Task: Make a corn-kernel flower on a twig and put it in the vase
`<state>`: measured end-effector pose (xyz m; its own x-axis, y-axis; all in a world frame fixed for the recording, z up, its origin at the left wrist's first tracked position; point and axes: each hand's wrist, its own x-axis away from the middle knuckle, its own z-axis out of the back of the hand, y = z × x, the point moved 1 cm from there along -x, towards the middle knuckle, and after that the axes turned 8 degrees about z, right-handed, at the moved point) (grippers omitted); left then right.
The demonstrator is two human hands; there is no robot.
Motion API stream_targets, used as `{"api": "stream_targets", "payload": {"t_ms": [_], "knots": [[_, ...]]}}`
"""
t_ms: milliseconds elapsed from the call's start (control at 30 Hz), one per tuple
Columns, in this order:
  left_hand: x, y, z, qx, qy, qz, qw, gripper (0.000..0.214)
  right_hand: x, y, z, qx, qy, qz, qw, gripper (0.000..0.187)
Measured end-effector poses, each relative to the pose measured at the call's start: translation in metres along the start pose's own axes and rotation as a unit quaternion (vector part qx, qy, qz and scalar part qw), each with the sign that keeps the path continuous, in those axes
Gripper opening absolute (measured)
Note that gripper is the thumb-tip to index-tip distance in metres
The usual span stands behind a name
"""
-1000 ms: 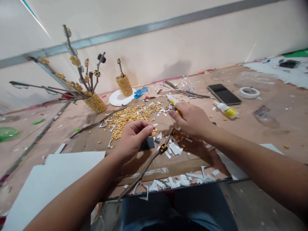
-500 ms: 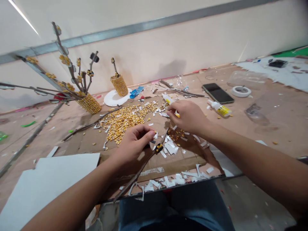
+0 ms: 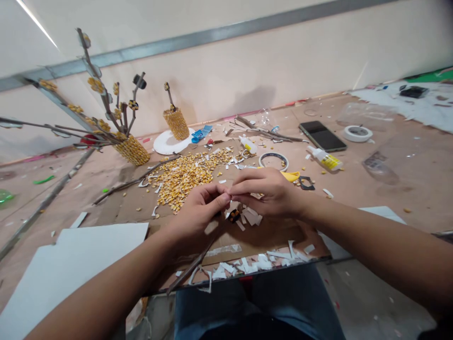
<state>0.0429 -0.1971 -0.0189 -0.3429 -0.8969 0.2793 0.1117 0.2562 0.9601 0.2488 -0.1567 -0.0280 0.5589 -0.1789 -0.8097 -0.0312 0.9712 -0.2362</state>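
Note:
My left hand (image 3: 198, 210) and my right hand (image 3: 269, 193) meet fingertip to fingertip over the cardboard (image 3: 255, 236). Both pinch something small that I cannot make out. Just under the fingertips lies a thin twig (image 3: 193, 267) whose tip carries glued corn kernels and a black piece (image 3: 233, 216). White paper scraps (image 3: 251, 217) lie around that tip. A heap of corn kernels (image 3: 184, 175) spreads just beyond my left hand. A glue bottle (image 3: 248, 144) lies past the heap, and a tape ring (image 3: 273, 160) sits beyond my right hand.
Two corn-covered cups with decorated twigs (image 3: 132, 148) (image 3: 176, 123) stand at the back left. A phone (image 3: 322, 136), a second glue bottle (image 3: 325, 158), a tape roll (image 3: 357, 133) and clear plastic (image 3: 380, 167) lie to the right. White sheets (image 3: 71, 264) lie at the near left.
My right hand left the glue bottle and came back to meet my left hand over the twig tip. The tape ring and yellow item it covered now show.

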Motion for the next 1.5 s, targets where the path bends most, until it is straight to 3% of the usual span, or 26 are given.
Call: {"api": "stream_targets", "payload": {"t_ms": [100, 167, 233, 333, 400, 467, 533, 667, 800, 900, 1033, 1333, 1500], "knots": [[0.000, 0.003, 0.003, -0.046, 0.001, -0.003, 0.999, 0.037, -0.002, -0.003, 0.000, 0.012, 0.004, -0.014, 1.000, 0.006], [0.003, 0.009, 0.006, -0.131, 0.000, -0.016, 0.991, 0.026, -0.004, -0.004, 0.002, 0.031, 0.024, -0.043, 0.998, 0.007], [0.009, 0.015, 0.008, -0.265, 0.000, -0.037, 0.963, 0.020, -0.005, -0.005, 0.005, 0.037, 0.063, -0.089, 0.993, 0.008], [0.017, 0.018, 0.006, -0.439, 0.008, -0.054, 0.897, 0.021, -0.007, -0.004, 0.009, -0.015, 0.128, -0.172, 0.977, 0.007], [0.018, 0.016, 0.003, -0.490, 0.001, -0.048, 0.870, 0.013, -0.008, -0.003, 0.011, -0.064, 0.158, -0.217, 0.961, 0.009], [0.017, 0.012, -0.001, -0.506, -0.009, -0.037, 0.861, 0.007, -0.009, -0.003, 0.011, -0.097, 0.178, -0.250, 0.947, 0.008], [0.015, 0.008, -0.003, -0.490, -0.001, -0.021, 0.871, 0.013, -0.010, -0.004, 0.010, -0.122, 0.190, -0.275, 0.935, 0.005], [0.011, 0.007, -0.001, -0.341, 0.026, 0.030, 0.939, 0.012, -0.012, -0.011, 0.008, -0.154, 0.188, -0.295, 0.924, 0.002], [0.010, 0.011, 0.004, -0.203, 0.058, 0.044, 0.976, 0.016, -0.011, -0.017, 0.007, -0.060, 0.107, -0.214, 0.969, 0.003], [0.010, 0.013, 0.003, -0.148, 0.076, 0.045, 0.985, 0.020, -0.010, -0.019, 0.003, 0.024, 0.030, -0.150, 0.988, 0.007], [0.011, 0.013, -0.001, -0.101, 0.086, 0.044, 0.990, 0.020, -0.009, -0.018, -0.002, 0.074, -0.022, -0.134, 0.988, 0.010], [0.011, 0.008, -0.001, 0.026, 0.049, 0.062, 0.997, 0.030, -0.011, -0.020, -0.002, 0.137, -0.055, -0.083, 0.986, 0.011], [0.011, 0.007, -0.001, 0.041, 0.038, 0.066, 0.996, 0.031, -0.011, -0.021, -0.001, 0.135, -0.046, -0.075, 0.987, 0.010]]}}
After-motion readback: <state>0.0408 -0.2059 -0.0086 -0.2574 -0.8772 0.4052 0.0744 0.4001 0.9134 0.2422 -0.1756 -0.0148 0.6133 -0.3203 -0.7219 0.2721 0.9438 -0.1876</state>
